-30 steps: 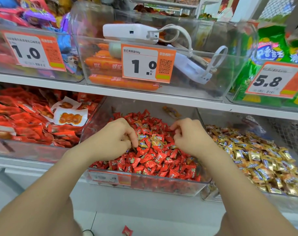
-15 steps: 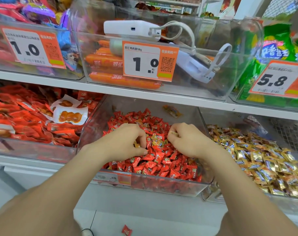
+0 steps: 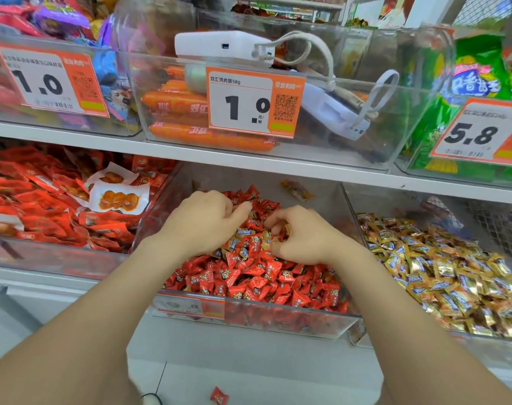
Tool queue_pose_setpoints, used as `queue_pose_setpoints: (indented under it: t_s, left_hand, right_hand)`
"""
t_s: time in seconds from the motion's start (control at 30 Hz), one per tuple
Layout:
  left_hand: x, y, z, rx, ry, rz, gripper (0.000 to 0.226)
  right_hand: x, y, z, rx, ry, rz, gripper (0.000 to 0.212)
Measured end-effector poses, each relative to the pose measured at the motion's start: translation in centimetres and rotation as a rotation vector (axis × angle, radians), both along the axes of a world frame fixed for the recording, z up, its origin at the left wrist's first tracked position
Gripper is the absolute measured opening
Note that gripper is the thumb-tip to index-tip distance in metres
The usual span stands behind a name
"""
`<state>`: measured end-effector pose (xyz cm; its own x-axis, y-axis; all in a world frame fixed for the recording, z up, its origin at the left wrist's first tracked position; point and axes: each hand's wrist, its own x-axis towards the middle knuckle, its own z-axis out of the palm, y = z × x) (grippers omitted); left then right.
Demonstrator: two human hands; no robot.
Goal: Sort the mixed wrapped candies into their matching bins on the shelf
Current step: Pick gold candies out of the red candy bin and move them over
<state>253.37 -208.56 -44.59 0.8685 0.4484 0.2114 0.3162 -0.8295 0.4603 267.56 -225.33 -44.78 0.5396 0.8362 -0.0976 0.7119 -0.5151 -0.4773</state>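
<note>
we see stray gold candies (image 3: 243,233) atop the red-candy bin (image 3: 249,315) | left hand (image 3: 202,226) curled, grip cannot tell | right hand (image 3: 303,239) pinching 1 | likely light, crinkly, slippery; we'd nip a crimped wrapper end

The bare left forearm (image 3: 102,317) and bare right forearm (image 3: 395,317) reach forward from the lower corners, converging at the middle. The left hand (image 3: 202,226) lies knuckles-up, fingers curled downward, index tip toward the other hand; whether it grips anything cannot be told. The right hand (image 3: 303,239) sits just beside it, with fingers curled round a small gold-wrapped candy (image 3: 287,228) and thumb tucked below.
</note>
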Motion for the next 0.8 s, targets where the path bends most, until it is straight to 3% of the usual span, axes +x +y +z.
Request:
queue_pose_setpoints:
  t_s: [0.1,0.2,0.3,0.43,0.5,0.6,0.67,0.77,0.8]
  left_hand:
    - [0.8,0.4,-1.0,-0.003,-0.004,-0.087,0.052]
    - [1.6,1.0,-2.2,0.015,0.058,-0.218,0.008]
    - [1.9,1.1,-3.1,0.091,0.230,-0.294,0.032]
    - [2.1,1.2,-3.4,0.166,0.279,-0.275,0.014]
    - [2.0,0.9,-2.8,0.167,0.277,-0.246,0.008]
    - [1.6,0.5,-2.2,0.146,0.244,-0.235,0.004]
    - [1.2,0.5,-1.8,0.066,0.191,-0.215,0.004]
    - [0.4,0.8,-0.9,0.034,0.107,-0.136,0.020]
    - [0.2,0.9,-0.7,0.038,0.094,-0.102,0.027]
  right_hand:
    - [0.0,0.6,-0.4,-0.058,-0.014,0.059,0.059]
    - [0.3,0.8,-0.8,-0.105,0.036,0.088,0.058]
    - [0.4,0.9,-1.4,-0.147,0.070,0.110,0.051]
    - [-0.2,0.9,-1.6,-0.113,0.024,0.118,0.032]
    - [-0.2,0.9,-1.7,-0.084,0.047,0.097,0.019]
    - [-0.3,0.5,-1.3,-0.052,0.082,0.088,0.023]
    - [-0.4,-0.1,-0.8,-0.015,0.132,0.068,0.008]
    - [-0.2,-0.7,-0.2,0.070,0.272,-0.020,0.026]
    - [-0.1,-0.7,-0.2,0.106,0.359,-0.039,0.022]
